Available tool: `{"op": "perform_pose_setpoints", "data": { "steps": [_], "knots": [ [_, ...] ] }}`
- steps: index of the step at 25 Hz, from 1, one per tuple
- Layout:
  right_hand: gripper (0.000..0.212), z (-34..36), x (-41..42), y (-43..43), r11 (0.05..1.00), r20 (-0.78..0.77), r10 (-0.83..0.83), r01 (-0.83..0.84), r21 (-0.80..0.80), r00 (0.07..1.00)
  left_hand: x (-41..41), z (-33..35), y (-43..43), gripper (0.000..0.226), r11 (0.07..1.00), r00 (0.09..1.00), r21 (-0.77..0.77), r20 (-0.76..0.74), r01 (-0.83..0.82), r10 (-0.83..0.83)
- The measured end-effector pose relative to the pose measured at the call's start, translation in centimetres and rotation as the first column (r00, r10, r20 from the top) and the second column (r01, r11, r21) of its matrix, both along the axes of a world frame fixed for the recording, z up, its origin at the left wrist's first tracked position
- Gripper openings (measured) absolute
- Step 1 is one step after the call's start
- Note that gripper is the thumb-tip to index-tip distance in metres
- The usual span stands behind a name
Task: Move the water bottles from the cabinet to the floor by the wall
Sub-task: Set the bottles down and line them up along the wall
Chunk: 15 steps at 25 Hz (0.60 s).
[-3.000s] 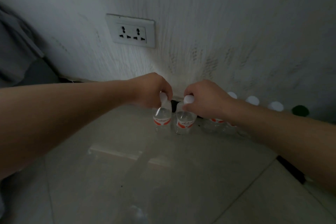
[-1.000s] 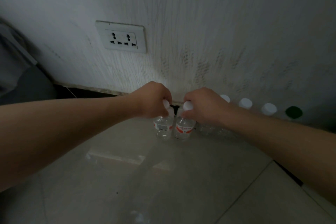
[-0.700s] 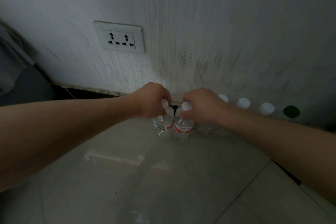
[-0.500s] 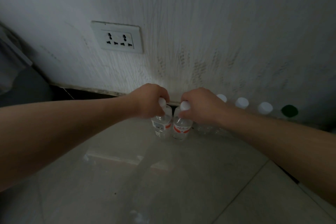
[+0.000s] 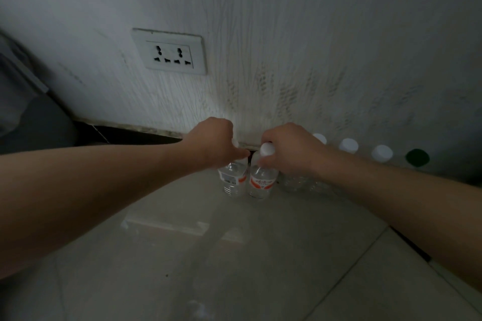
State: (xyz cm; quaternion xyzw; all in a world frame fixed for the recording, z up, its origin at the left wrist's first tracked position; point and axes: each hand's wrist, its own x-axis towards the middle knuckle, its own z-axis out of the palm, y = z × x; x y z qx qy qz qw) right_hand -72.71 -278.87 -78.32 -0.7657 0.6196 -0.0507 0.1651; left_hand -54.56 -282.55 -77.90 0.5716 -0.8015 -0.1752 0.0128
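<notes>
Two clear water bottles with red and white labels stand side by side on the tiled floor at the foot of the wall. My left hand [image 5: 212, 142] grips the top of the left bottle [image 5: 233, 180] and hides its cap. My right hand [image 5: 288, 150] holds the neck of the right bottle [image 5: 261, 181], whose white cap shows above my fingers. To the right, more bottles line the wall; I see three white caps [image 5: 348, 145] and a dark green cap [image 5: 417, 157], with their bodies mostly behind my right forearm.
A white double socket [image 5: 170, 51] sits in the textured white wall [image 5: 313, 47] above and left of my hands. A dark skirting strip [image 5: 125, 134] runs along the wall's foot. Something grey [image 5: 23, 101] fills the far left. Glossy beige tiles [image 5: 208, 255] spread toward me.
Three seconds ago the left bottle was tilted in my left hand; now both stand upright together by the wall. Over the last second my hands have barely moved.
</notes>
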Motion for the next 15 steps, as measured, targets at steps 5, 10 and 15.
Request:
{"op": "perform_pose_setpoints", "data": {
  "steps": [5,10,15],
  "knots": [
    [0.024,0.1,0.0,0.0,1.000,0.019,-0.014,0.014,0.022,1.000,0.2,-0.3,-0.3,0.038,1.000,0.999,-0.014,-0.037,0.027,-0.027],
    [0.030,0.7,-0.3,-0.4,0.999,-0.005,-0.020,0.020,0.026,1.000,0.3,0.2,-0.8,0.030,0.995,0.993,-0.013,-0.062,0.101,-0.101],
    [0.032,1.5,-0.4,-0.8,1.000,-0.005,-0.022,0.022,0.017,1.000,0.1,0.6,-1.3,0.039,0.986,0.986,-0.057,-0.060,0.155,-0.158]
  ]
}}
